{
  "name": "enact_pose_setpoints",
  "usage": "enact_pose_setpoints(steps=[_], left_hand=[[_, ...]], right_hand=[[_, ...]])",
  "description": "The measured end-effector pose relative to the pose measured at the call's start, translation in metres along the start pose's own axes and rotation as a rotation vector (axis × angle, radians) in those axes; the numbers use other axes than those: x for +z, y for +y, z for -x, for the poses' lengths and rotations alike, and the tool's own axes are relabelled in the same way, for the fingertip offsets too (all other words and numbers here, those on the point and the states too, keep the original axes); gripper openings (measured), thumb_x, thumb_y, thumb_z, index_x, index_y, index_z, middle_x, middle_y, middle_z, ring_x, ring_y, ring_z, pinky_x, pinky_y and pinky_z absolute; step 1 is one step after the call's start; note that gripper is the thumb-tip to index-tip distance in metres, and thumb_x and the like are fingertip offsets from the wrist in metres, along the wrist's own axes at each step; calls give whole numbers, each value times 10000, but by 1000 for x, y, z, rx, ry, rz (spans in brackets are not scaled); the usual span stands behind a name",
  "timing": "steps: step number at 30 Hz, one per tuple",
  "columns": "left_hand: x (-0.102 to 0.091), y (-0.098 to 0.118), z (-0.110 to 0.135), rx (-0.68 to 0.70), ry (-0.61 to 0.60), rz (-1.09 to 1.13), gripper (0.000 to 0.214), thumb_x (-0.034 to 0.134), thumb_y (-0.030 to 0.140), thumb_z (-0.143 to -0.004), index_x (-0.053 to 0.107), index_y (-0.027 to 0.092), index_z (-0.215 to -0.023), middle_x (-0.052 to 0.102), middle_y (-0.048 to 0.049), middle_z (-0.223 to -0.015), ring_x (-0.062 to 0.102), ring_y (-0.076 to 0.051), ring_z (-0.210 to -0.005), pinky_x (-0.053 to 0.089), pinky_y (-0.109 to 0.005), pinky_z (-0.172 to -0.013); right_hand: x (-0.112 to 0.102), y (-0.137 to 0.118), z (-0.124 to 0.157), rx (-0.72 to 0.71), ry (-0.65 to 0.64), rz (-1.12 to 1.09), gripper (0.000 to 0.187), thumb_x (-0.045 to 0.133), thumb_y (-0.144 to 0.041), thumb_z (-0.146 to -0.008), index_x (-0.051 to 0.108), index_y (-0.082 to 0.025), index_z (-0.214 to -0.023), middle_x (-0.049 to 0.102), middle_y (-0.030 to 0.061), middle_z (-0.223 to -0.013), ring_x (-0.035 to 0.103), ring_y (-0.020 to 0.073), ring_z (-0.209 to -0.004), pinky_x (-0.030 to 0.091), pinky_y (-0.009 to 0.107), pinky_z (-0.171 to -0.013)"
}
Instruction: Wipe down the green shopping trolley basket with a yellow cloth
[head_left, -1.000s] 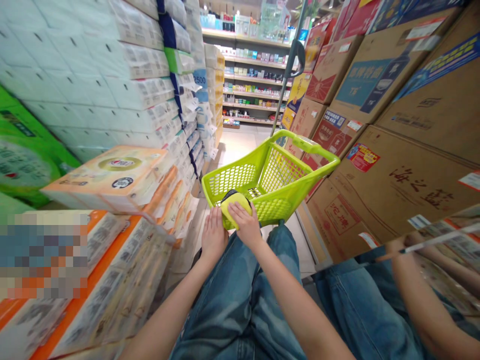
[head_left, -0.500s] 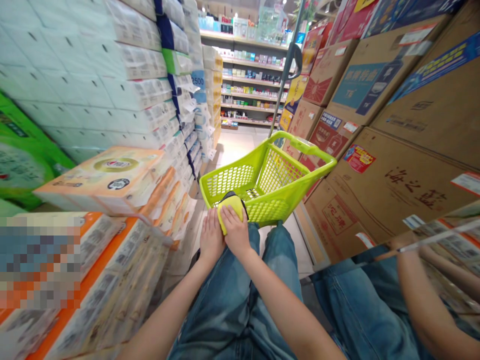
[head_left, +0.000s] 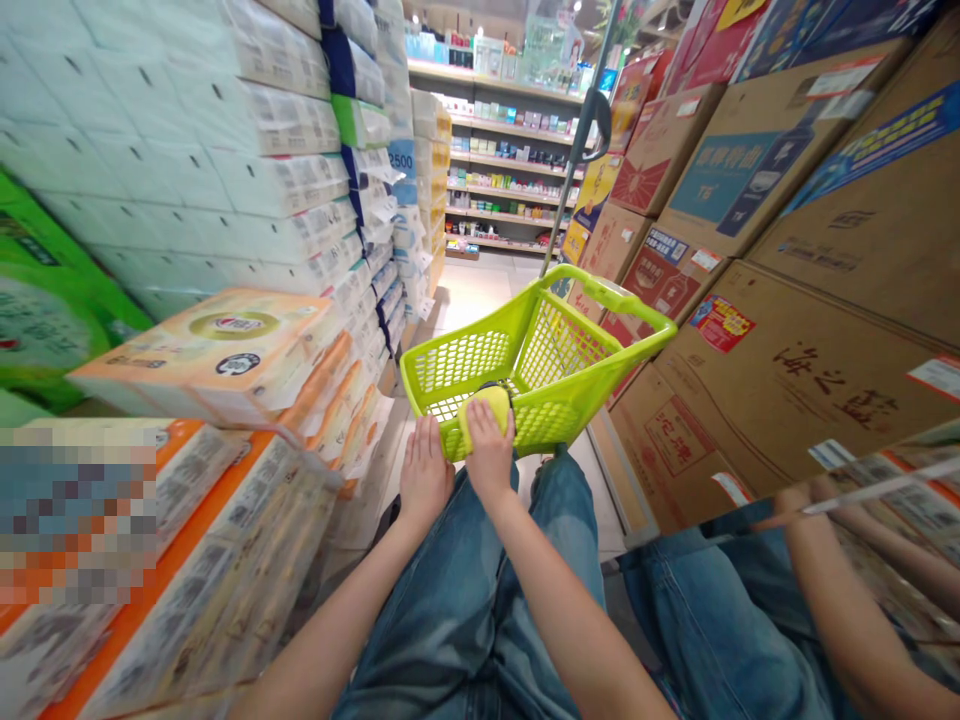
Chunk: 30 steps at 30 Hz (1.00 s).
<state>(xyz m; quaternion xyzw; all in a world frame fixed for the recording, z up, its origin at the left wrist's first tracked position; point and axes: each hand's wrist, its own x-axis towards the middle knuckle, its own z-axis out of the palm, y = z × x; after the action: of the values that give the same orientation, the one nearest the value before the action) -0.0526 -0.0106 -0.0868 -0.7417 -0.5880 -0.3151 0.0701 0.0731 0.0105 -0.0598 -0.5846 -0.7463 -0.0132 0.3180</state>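
Observation:
A lime-green plastic shopping basket (head_left: 570, 385) with mesh sides and a raised handle tilts in front of my knees. My left hand (head_left: 426, 468) grips its near left corner, fingers laid over the rim. Pressed under my right hand (head_left: 489, 445) is a yellow cloth (head_left: 474, 412) with a dark edge, folded over the near long rim. The fingers curve over the cloth, and my thumb is mostly hidden. Only a small gap separates the two hands.
Stacked tissue packs (head_left: 255, 345) rise close on the left. Cardboard cartons (head_left: 787, 390) line the right, above a reflective panel (head_left: 750, 600) mirroring my legs and arm. A grey pole (head_left: 577, 150) stands behind the basket. Shelves of small goods (head_left: 510, 160) close off the aisle.
My right hand has slid right along the basket's near rim with the yellow cloth, away from my left hand. The left hand stays at the corner.

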Motion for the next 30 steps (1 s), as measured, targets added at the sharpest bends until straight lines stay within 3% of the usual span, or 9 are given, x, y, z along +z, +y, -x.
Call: enact_pose_setpoints(steps=[2,5,11,15,18,21,24,27,30], left_hand=[[0,-2,1,5,-10,-10,736,434,118,-829,171,55,-1513,342,-219,-1543,244,-285,-1478,281,-493,-1187],[-2,-2,0,10,-21,-9,731,445,124,-827,191,55,-1509,349,-210,-1542,241,-284,-1479,277,-487,-1190],[-5,2,-2,-4,0,14,740,450,127,-827,183,51,-1513,351,-214,-1538,235,-292,-1481,269,-500,-1192],[-1,2,-1,-6,10,9,750,453,130,-829,162,34,-1513,334,-230,-1542,231,-295,-1482,272,-497,-1190],[0,-1,0,-3,-5,-5,734,445,135,-837,172,45,-1512,346,-224,-1539,234,-286,-1481,275,-493,-1189],[-1,-3,0,5,-18,-15,719,436,138,-843,182,65,-1512,358,-209,-1538,250,-281,-1476,282,-489,-1186],[-5,-2,-1,14,-28,-13,716,443,135,-841,194,59,-1508,358,-210,-1538,254,-285,-1475,279,-491,-1186],[-7,0,-3,15,-23,-17,705,439,125,-838,211,44,-1500,363,-215,-1534,253,-284,-1476,275,-491,-1189],[-6,3,-3,-2,-15,-23,709,450,120,-826,226,27,-1492,361,-221,-1531,247,-287,-1477,272,-483,-1193]], right_hand=[[5,-16,7,-140,-62,-23,647,425,-53,-845,391,-211,-1472,467,80,-1496,337,165,-1441,25,478,-1227],[-9,3,5,-274,-123,-16,669,459,-55,-832,398,-251,-1468,485,59,-1485,365,167,-1426,17,483,-1227],[-48,83,-20,83,41,77,756,388,22,-727,453,-241,-1433,490,41,-1481,371,179,-1424,-25,534,-1213],[-24,45,-14,154,86,40,716,391,12,-756,450,-201,-1437,489,81,-1479,367,194,-1425,8,523,-1216],[1,-5,1,-46,-14,-29,643,405,-33,-833,424,-210,-1451,497,75,-1474,357,173,-1430,21,490,-1223],[3,-17,8,-210,-103,-51,613,425,-68,-865,411,-223,-1457,483,64,-1486,341,154,-1437,8,465,-1227],[-19,20,-1,-189,-108,-10,655,421,-32,-822,434,-243,-1442,500,44,-1473,369,150,-1422,-2,472,-1225],[-45,69,-16,29,-8,72,725,404,7,-749,453,-238,-1430,493,37,-1479,378,165,-1418,10,500,-1219],[-47,78,-22,198,65,108,739,402,14,-720,472,-220,-1417,479,50,-1489,365,190,-1426,6,529,-1210]])
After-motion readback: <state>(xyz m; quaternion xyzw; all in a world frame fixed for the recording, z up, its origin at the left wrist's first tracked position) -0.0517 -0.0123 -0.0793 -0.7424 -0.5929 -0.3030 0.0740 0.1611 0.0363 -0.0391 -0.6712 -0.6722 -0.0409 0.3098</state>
